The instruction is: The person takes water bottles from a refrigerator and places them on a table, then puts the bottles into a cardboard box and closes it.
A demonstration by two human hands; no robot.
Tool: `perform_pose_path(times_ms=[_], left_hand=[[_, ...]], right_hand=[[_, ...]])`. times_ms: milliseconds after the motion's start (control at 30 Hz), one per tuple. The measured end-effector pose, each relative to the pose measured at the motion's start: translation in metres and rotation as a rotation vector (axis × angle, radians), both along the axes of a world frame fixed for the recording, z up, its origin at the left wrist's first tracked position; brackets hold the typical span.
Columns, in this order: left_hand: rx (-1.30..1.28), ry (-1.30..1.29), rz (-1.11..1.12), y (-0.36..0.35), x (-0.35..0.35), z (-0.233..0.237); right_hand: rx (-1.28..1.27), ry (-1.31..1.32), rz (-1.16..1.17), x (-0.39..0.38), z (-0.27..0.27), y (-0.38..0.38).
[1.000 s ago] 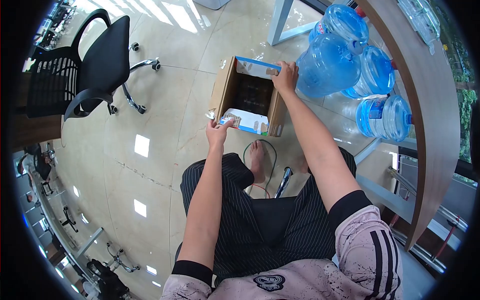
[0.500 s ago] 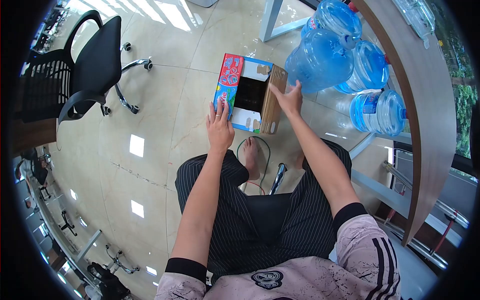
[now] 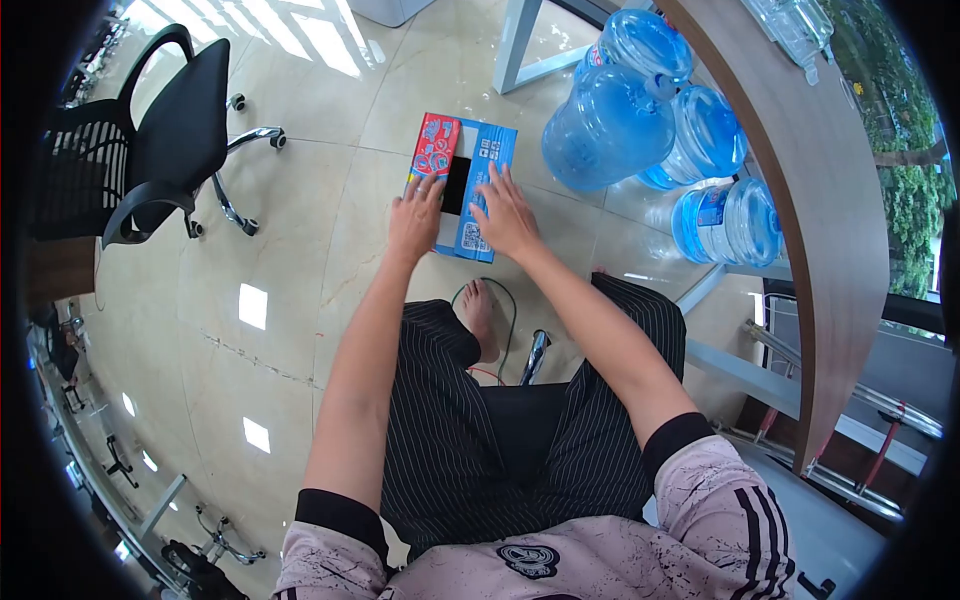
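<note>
A printed cardboard box point(image 3: 499, 140) sits on the floor in front of my feet, seen from above. Its red flap on the left and blue flap on the right lie folded inward, and a dark gap between them shows the inside. My left hand point(image 3: 414, 221) rests on the lower part of the red flap, fingers stretched out. On the blue flap lies my right hand point(image 3: 508, 217), its fingers spread and pressing from above. A QR code is printed near the blue flap's lower end. What the box holds cannot be made out in the dark gap.
Several large blue water bottles point(image 3: 612, 125) stand close by on the right, beside a wooden tabletop point(image 3: 838, 250). A black wheeled office chair point(image 3: 180, 130) is at the left. My bare foot point(image 3: 478, 318) and a thin cable are just below the box.
The right flap, standing up with its brown edge showing, has folded down over the opening and now shows its blue face. My right hand moved left with it. The view shifted slightly.
</note>
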State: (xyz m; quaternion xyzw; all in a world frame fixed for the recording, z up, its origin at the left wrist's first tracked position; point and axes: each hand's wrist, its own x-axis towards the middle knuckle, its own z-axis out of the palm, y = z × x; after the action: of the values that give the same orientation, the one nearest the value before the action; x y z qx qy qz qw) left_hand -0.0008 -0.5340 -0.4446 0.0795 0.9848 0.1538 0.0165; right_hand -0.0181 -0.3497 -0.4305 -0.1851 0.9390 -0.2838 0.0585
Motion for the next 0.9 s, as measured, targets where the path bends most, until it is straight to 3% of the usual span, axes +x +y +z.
perform_pose_path(times_ms=[167,333,433,567,800,900], left_hand=[[-0.206,0.125,-0.130,-0.014,-0.039,-0.003],[-0.160,0.129,-0.220,-0.015,-0.052,-0.016],[-0.460,0.113,-0.237,-0.012,-0.048,-0.022],[-0.334,0.057,-0.295,-0.015,-0.054,-0.019],[-0.106,0.035,-0.251,-0.014,-0.021,-0.007],[-0.017,0.043,-0.181,-0.008,0.005,0.002]], right_hand=[[0.125,0.083,0.059,-0.037,-0.007,0.005],[0.286,0.039,0.144,-0.046,-0.003,0.010],[0.428,0.013,0.157,-0.049,-0.002,0.003],[0.516,0.015,0.155,-0.051,0.000,-0.005],[0.430,0.118,-0.056,0.002,-0.017,-0.011],[0.090,0.044,-0.104,0.038,-0.012,-0.004]])
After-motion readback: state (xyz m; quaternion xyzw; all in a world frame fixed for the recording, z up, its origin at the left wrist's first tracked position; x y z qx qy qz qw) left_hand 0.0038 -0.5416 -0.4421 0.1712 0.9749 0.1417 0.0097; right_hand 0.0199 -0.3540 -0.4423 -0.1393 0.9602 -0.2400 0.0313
